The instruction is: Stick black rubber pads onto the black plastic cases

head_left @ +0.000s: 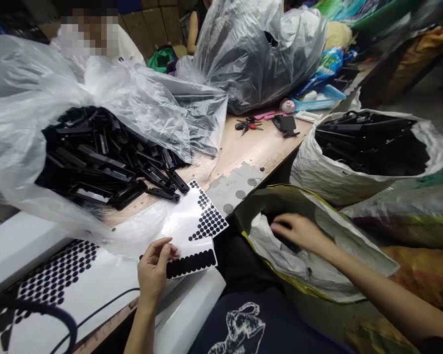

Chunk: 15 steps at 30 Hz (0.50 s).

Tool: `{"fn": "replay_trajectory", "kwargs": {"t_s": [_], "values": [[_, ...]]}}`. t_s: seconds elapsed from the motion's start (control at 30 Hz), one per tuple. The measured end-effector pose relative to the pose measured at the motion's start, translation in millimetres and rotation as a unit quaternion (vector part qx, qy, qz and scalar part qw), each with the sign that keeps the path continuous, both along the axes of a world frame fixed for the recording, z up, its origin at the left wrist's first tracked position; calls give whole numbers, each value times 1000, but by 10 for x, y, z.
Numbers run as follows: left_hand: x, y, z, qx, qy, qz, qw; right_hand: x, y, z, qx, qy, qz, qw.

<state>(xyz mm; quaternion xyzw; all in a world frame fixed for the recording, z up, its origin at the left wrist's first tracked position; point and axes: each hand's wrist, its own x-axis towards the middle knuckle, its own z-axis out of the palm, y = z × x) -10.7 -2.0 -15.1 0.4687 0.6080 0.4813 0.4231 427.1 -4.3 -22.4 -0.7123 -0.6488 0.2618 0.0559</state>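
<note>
My left hand (155,261) is closed, thumb against curled fingers, at the edge of a white sticker sheet (177,219) with black round dots. What its fingers hold is mostly hidden; a small dark tip shows at its left side. A curled front part of the sheet with a row of black rounded shapes (192,264) lies beside the thumb. My right hand (299,230) reaches over a yellow-rimmed sack (339,221) with a white lining. Its fingers are loosely bent and apart, with nothing visible between them. Something dark shows inside the sack below.
Black plastic parts (96,157) spill from a clear bag (18,98) on the table. Another dotted sheet (55,275) lies at left. Keys (248,125) and a blue basket (321,98) sit farther back. A white sack (317,179) of black pieces stands right. A person (129,46) is opposite.
</note>
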Motion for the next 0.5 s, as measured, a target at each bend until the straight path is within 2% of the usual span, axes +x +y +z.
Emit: {"fn": "replay_trajectory", "kwargs": {"t_s": [0.03,0.1,0.13,0.17,0.27,0.37,0.43,0.5], "values": [[1,-4,0,0,-1,2,1000,179,123,64,32,-50,-76,995],[4,-9,2,3,-5,5,1000,547,303,156,71,-136,-212,965],[6,-9,5,6,-9,6,1000,710,353,171,72,-176,-278,942],[8,-7,7,7,-12,7,1000,845,375,161,56,-193,-314,928],[12,5,8,5,-13,8,1000,1023,346,11,16,-179,-331,926],[16,15,-3,1,-9,7,1000,971,329,-140,60,-159,-329,929],[19,15,-4,1,-7,5,1000,940,384,-127,120,-157,-348,916],[22,12,5,3,-7,3,1000,953,491,-5,186,-160,-376,893]]}}
